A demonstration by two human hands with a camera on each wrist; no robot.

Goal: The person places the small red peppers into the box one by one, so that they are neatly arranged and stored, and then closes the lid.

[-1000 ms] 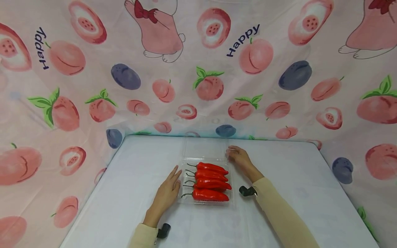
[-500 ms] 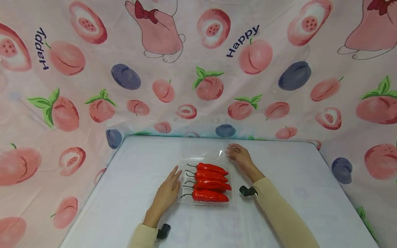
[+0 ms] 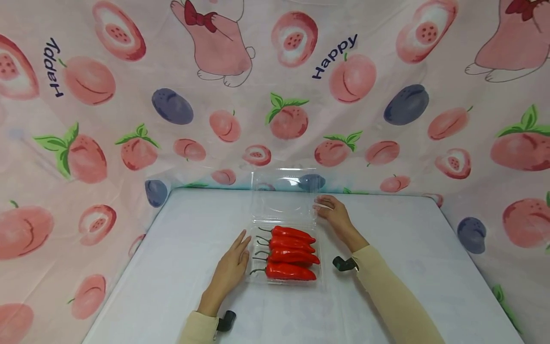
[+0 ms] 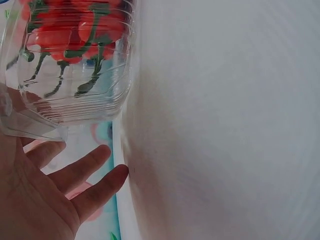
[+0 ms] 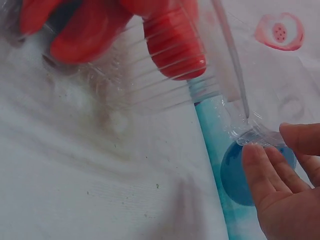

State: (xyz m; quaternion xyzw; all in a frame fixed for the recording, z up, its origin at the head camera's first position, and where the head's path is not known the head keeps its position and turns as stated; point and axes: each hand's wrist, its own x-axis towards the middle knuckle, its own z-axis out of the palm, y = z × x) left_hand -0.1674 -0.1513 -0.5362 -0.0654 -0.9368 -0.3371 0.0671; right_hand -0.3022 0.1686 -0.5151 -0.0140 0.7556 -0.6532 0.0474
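Note:
A clear plastic clamshell box [image 3: 321, 282] lies on the table with several red peppers [image 3: 291, 271] in its base, their green stems towards the left. Its hinged lid [image 3: 281, 203] stands raised at the back. At the lid's right edge, my right hand [image 3: 334, 217] holds the plastic between thumb and fingers; the right wrist view shows this hand [image 5: 290, 185] at the rim. My left hand [image 3: 230, 267] rests against the base's left side with its fingers extended. In the left wrist view these fingers [image 4: 90, 169] are spread beside the box's corner.
The white-covered table [image 3: 412, 267] stretches out on both sides of the box. Close behind its back edge hangs a pink fruit-print cloth [image 3: 253, 114], which also runs down the left and right sides. A small black device [image 3: 343, 264] sits at each wrist.
The lid has swung up from lying nearly flat behind the base, its far edge now higher against the cloth. My right hand has risen slightly with it; the left hand has stayed put.

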